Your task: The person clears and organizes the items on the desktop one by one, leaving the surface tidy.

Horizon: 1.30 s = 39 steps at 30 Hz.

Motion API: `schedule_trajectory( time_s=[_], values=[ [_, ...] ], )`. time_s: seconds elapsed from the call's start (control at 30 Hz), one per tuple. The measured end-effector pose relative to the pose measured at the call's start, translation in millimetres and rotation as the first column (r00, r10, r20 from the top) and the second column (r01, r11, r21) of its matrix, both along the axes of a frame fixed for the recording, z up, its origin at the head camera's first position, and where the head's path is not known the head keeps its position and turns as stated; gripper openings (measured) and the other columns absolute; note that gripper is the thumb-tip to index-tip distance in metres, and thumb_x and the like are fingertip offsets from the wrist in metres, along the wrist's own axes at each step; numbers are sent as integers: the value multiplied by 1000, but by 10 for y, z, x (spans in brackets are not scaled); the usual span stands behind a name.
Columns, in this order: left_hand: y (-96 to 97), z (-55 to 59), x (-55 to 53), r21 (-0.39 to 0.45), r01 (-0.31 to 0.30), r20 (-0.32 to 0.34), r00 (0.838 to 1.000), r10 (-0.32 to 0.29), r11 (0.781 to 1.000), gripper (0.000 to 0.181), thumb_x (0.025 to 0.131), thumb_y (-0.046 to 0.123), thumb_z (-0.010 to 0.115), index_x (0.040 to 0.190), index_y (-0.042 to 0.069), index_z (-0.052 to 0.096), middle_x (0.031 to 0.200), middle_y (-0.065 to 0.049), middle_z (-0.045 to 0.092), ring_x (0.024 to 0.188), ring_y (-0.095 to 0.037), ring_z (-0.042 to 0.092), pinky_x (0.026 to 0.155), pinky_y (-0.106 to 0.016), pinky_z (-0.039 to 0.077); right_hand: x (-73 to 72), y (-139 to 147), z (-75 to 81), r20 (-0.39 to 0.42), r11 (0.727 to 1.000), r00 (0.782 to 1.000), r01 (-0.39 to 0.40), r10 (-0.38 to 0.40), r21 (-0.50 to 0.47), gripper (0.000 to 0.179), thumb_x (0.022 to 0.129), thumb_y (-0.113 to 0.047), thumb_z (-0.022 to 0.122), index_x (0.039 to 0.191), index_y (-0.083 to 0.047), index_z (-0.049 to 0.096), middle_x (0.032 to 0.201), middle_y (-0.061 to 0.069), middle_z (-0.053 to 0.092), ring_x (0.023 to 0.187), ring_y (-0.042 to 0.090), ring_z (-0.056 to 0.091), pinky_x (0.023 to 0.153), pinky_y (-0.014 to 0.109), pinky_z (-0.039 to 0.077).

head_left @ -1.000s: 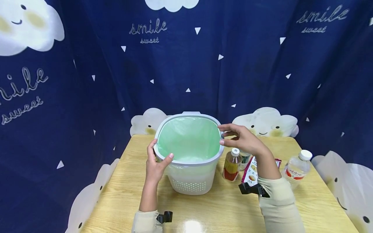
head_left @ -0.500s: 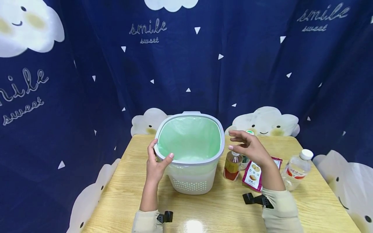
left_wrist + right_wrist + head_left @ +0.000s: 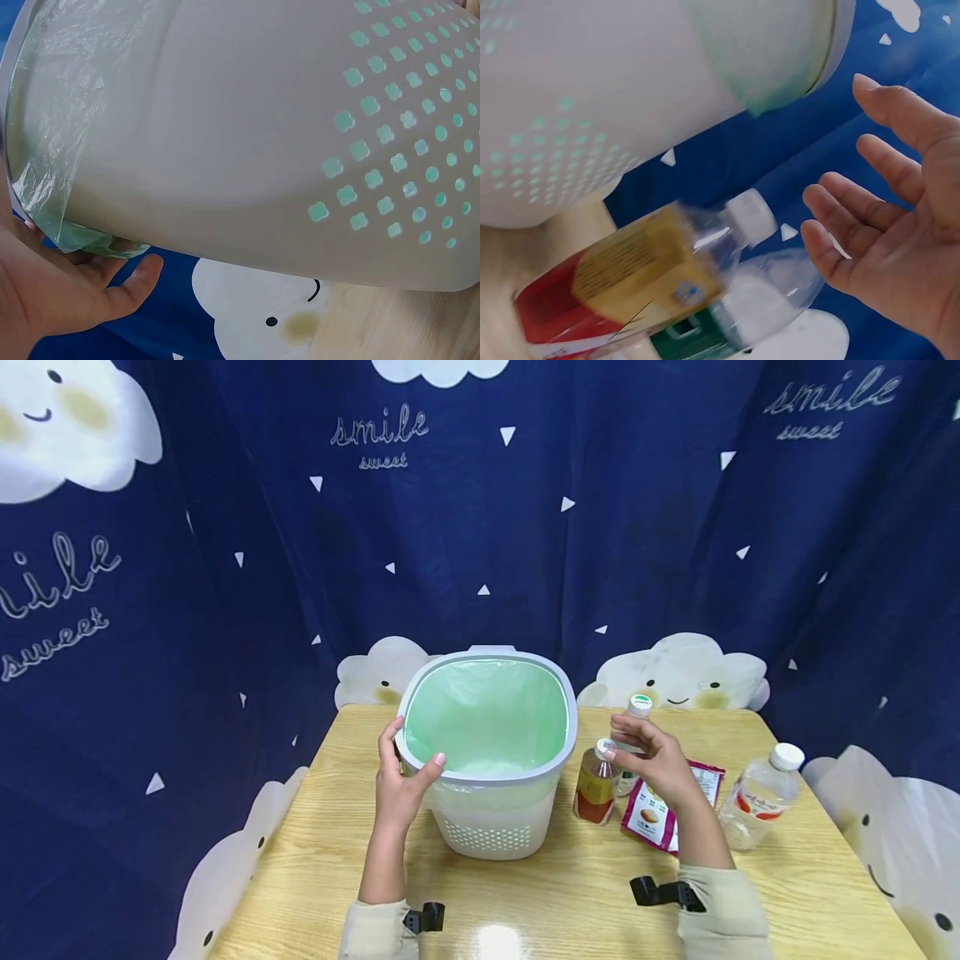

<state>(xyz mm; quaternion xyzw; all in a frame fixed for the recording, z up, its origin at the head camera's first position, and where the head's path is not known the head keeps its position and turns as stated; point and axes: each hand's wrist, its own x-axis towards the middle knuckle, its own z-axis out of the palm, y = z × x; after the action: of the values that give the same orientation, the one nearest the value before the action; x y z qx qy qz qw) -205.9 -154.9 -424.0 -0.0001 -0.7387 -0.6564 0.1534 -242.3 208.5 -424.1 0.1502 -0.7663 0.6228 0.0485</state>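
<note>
A white trash bin (image 3: pixel 491 814) with a perforated lower wall stands upright on the table. A pale green plastic bag (image 3: pixel 487 718) lines it and folds over the rim. My left hand (image 3: pixel 401 789) grips the bin's rim at the near left, also seen beside the bag's overhang (image 3: pixel 71 127) in the left wrist view. Over the bottles to the right, my right hand (image 3: pixel 663 764) holds nothing, its fingers loosely bent. Closest to it are a bottle with a red and yellow label (image 3: pixel 630 277) and a clear bottle with a green label (image 3: pixel 769 296). In the right wrist view a gap separates the fingers from the caps.
A pink and white snack packet (image 3: pixel 650 820) lies partly under my right forearm. Another clear bottle with a red-marked label (image 3: pixel 761 797) stands at the table's right side. Behind the wooden table (image 3: pixel 315 843) hangs a dark blue curtain (image 3: pixel 480 527).
My right hand has left the bin's right rim and moved right and down, over the bottles. The green-labelled bottle's cap has come into view. My left hand has stayed on the rim.
</note>
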Motion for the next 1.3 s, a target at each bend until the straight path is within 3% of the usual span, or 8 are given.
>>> schedule_trajectory(
  time_s=[0.17,0.3,0.4,0.63,0.93,1.07,1.3],
  values=[
    [16,85,44,4,8,11,1000,-8,1000,82,75,25,74,143,23,27,143,-11,35,124,-27,35,96,-53,31,-11,53,-199,49,998,997,66,-65,-16,59,84,-11,68,135,1,42,130,22,46,119,38,42,81,19,45],
    [62,235,135,-9,-1,1,1000,1,1000,81,76,23,72,143,16,26,142,-16,35,124,-31,36,96,-54,31,-38,90,-345,71,994,993,102,-99,-40,60,85,-12,68,136,2,41,133,24,43,120,38,41,82,18,43],
    [88,309,180,-14,-4,-5,1000,4,1000,81,76,22,70,143,14,26,142,-17,35,124,-31,36,96,-55,31,-7,83,-373,66,991,991,122,-118,-55,58,85,-10,67,135,5,41,134,26,42,120,40,40,82,16,42],
    [6,7,-18,-15,-10,-21,1000,10,1000,81,74,32,75,141,30,28,141,-7,38,123,-26,37,96,-53,31,-47,136,-626,65,979,980,191,-186,-70,58,84,-12,69,132,6,42,132,25,44,117,30,45,85,16,41],
    [11,-17,1,-22,-26,-5,1000,26,999,80,73,36,75,139,35,29,141,-7,38,123,-23,37,96,-54,32,-75,126,-917,152,967,963,238,-222,-92,61,82,-7,70,134,4,41,132,25,43,118,33,41,81,14,40],
    [17,-17,1,-24,-25,-7,1000,25,999,80,73,36,75,139,35,29,142,-7,38,123,-23,37,96,-54,32,-70,84,-972,183,964,953,256,-240,-71,63,82,-9,71,136,2,40,133,22,43,118,31,42,83,14,40],
    [2,-20,-3,-21,-21,-20,1000,20,1000,80,74,33,75,140,32,29,142,-8,37,124,-24,37,96,-55,31,-70,-66,-1050,224,939,923,336,-312,-75,71,78,-11,75,137,-1,38,132,17,44,115,24,41,94,31,35]
  ],
)
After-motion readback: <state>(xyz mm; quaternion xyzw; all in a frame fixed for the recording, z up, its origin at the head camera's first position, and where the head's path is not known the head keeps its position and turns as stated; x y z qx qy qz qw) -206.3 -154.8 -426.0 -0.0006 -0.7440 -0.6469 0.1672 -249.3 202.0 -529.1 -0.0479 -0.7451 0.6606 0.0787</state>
